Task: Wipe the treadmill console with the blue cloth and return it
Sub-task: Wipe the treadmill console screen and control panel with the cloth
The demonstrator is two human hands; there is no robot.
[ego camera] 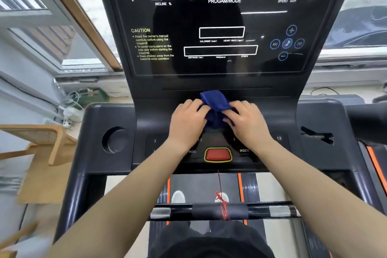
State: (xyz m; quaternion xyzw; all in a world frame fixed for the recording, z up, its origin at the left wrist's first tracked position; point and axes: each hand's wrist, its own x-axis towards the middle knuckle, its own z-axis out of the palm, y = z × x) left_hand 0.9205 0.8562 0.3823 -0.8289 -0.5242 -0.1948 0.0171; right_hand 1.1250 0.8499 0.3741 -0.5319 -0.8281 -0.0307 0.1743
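Observation:
The blue cloth point(215, 102) lies bunched on the black treadmill console point(219, 19), on the ledge just below the glossy display panel. My left hand point(187, 119) grips its left side and my right hand point(247, 120) grips its right side, fingers curled into the fabric. Part of the cloth is hidden under my fingers. Both forearms reach in from the bottom of the view.
A red stop button point(217, 154) sits just below my hands, with a red safety cord point(222, 199) hanging to the handlebar point(272, 210). A round cup holder point(115, 139) is at the left. A wooden chair point(41, 140) stands left of the treadmill, beside windows.

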